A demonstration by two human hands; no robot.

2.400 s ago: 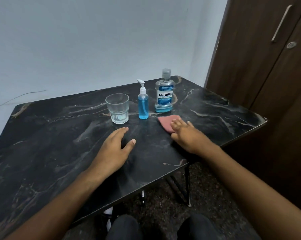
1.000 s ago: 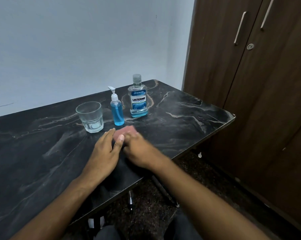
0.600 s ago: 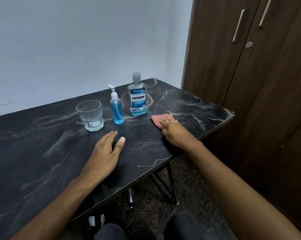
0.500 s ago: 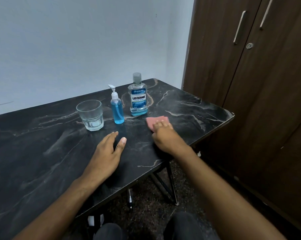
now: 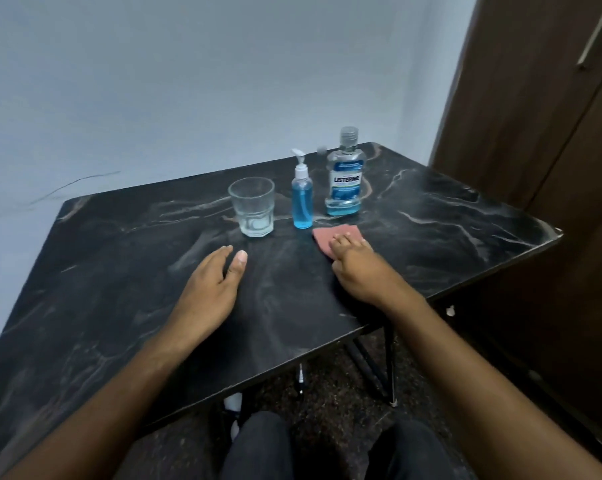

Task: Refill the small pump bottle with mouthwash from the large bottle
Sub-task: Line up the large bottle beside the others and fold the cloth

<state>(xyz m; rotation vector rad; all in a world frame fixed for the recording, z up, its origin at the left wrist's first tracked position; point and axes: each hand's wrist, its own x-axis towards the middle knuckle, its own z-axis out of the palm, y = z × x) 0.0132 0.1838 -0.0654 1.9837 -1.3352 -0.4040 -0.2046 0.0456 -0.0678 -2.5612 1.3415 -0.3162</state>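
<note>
Our right hand [image 5: 356, 268] lies flat, fingers together, pressing a pink cloth [image 5: 327, 237] to the black marble table [image 5: 448, 220]; the small pump bottle [image 5: 302, 199] stands upright just beyond it, the large bottle [image 5: 345, 181] beside. Our left hand [image 5: 211, 289] rests spread, farther off, near a glass [image 5: 252, 206]; a grey wall behind

Both forearms reach forward; the left hand [image 5: 211, 285] lies flat, palm down, fingers [image 5: 223, 254] extended, while the right hand [image 5: 358, 271] presses down, fingers straight.
</note>
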